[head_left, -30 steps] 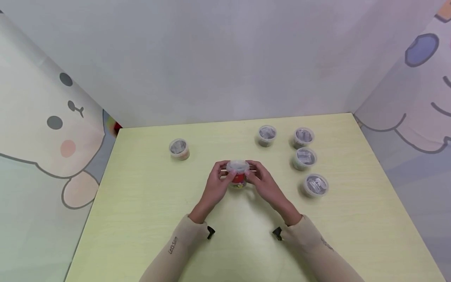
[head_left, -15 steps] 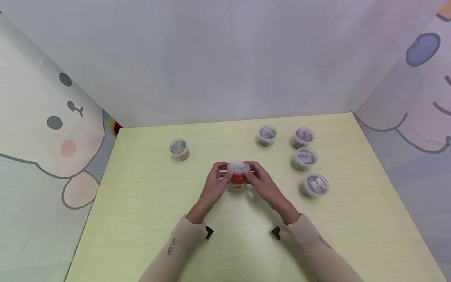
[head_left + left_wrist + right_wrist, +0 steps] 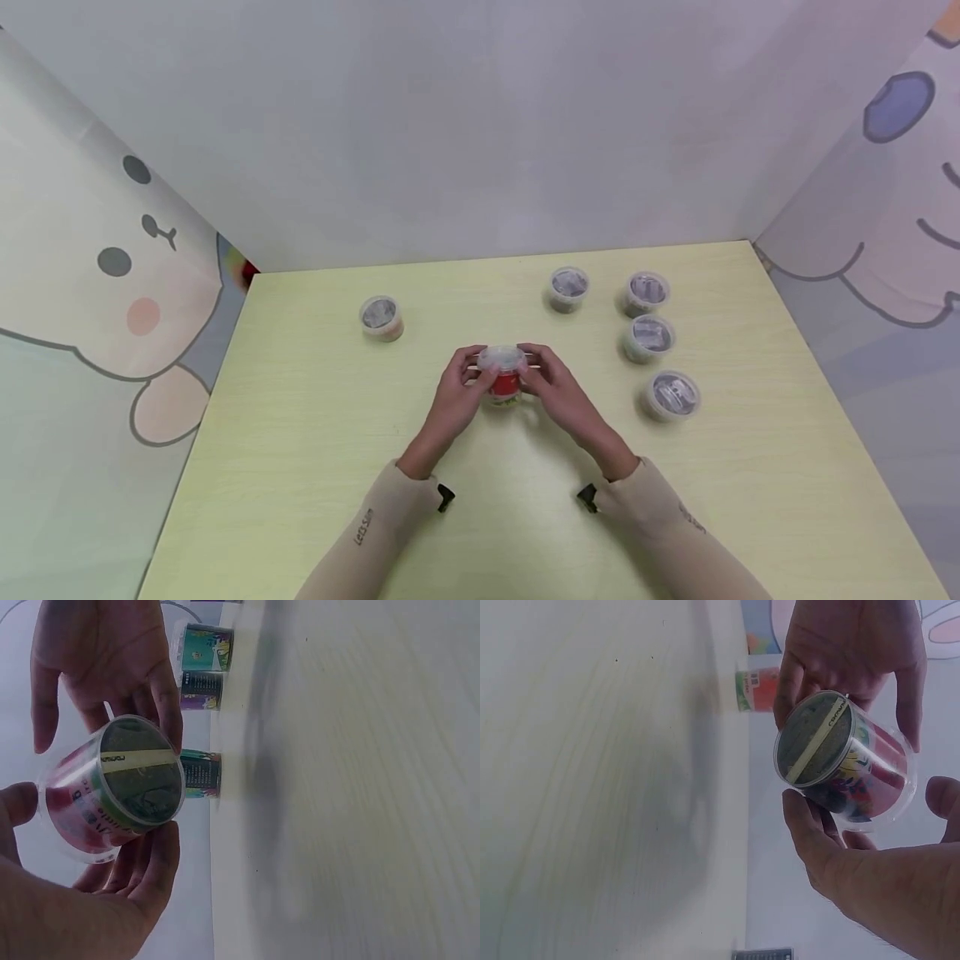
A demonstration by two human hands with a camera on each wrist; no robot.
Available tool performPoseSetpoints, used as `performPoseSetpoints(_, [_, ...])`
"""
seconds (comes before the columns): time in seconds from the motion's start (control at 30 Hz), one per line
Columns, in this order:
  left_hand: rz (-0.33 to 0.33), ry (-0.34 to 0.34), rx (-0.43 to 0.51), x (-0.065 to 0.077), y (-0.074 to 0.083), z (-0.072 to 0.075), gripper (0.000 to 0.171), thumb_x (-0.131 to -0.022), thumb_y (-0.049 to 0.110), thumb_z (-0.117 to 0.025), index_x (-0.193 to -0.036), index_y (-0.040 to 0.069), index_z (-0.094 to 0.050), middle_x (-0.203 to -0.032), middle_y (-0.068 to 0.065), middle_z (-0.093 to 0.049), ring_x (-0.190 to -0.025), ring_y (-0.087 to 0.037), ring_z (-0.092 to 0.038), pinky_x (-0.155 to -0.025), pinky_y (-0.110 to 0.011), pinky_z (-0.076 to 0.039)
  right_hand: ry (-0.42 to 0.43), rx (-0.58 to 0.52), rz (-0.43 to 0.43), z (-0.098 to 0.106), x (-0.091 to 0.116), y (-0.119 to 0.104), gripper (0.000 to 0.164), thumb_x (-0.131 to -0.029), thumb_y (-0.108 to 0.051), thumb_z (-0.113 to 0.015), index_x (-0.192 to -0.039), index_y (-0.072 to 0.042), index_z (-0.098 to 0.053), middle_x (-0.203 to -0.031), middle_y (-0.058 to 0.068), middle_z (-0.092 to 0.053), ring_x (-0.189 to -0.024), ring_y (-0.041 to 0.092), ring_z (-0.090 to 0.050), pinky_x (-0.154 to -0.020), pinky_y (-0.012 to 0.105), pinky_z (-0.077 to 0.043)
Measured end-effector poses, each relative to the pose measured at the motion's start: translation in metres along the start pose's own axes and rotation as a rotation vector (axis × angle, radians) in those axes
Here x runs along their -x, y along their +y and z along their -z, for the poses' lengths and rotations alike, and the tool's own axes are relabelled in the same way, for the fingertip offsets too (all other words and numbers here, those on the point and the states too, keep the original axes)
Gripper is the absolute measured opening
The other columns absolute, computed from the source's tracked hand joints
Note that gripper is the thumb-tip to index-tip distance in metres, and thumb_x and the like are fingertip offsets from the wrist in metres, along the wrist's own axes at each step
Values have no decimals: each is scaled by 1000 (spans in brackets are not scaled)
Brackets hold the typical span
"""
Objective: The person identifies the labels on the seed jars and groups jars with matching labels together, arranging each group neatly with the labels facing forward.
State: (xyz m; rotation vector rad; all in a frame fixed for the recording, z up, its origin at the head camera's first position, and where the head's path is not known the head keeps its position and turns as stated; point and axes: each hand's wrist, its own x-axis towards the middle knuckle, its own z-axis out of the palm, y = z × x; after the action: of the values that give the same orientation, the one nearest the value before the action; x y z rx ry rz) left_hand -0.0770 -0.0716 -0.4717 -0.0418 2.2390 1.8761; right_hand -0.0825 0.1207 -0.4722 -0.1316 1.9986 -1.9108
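A small clear plastic tub (image 3: 505, 383) with a pale translucent lid and a red printed label is held above the table's middle. My left hand (image 3: 459, 393) grips its left side and my right hand (image 3: 557, 392) its right, thumbs on the near side, fingers behind. From the left wrist view, the tub's round base (image 3: 142, 772) shows a pale strip across dark contents. Colourful print on the label (image 3: 870, 769) appears in the right wrist view, where the tub is tilted. What fills the tub is hard to make out.
Similar lidded tubs stand on the pale yellow table (image 3: 300, 467): one (image 3: 382, 317) at the back left, one (image 3: 567, 289) at the back, and a column on the right with a front tub (image 3: 672, 395). A curtain-like backdrop (image 3: 480, 133) rises behind the table's far edge.
Both hands stay around the tub. It has shifted slightly, a little lower in the view, and more of its red label shows between the thumbs. The other tubs have not moved.
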Motion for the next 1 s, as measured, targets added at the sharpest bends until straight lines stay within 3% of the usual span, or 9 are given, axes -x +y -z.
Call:
performPoseSetpoints(0.27, [3, 33, 2, 2, 2, -6, 48, -105, 22, -67, -144, 3, -47, -137, -18, -56, -114, -28, -59, -94, -39, -55, 34, 99, 7, -3, -1, 0, 45, -112, -18, -55, -153, -3, -45, -142, 23, -56, -129, 36, -58, -106, 44, -53])
performPoseSetpoints(0.43, [6, 32, 16, 2, 4, -5, 38, -109, 17, -60, -142, 2, -49, -135, -19, -58, -110, -27, -62, -94, -42, -58, 2, 38, 10, 0, 0, 0, 46, -114, -20, -49, -156, -1, -41, -144, 25, -53, -133, 36, -56, -111, 48, -51])
performPoseSetpoints(0.77, [14, -63, 31, 2, 3, -2, 47, -112, 22, -55, -154, 3, -45, -147, -20, -56, -124, -32, -61, -104, -44, -55, -61, 0, 20, 3, 3, -2, 52, -117, -29, -38, -161, 0, -35, -157, 25, -44, -143, 38, -47, -118, 57, -43])
performPoseSetpoints(1.0, [-10, 9, 16, 2, 1, -3, 46, -109, 21, -61, -148, 2, -48, -141, -19, -60, -117, -31, -63, -99, -40, -56, -19, 23, 11, 0, 1, -1, 49, -116, -26, -45, -159, -2, -39, -144, 24, -50, -133, 36, -55, -113, 52, -49])
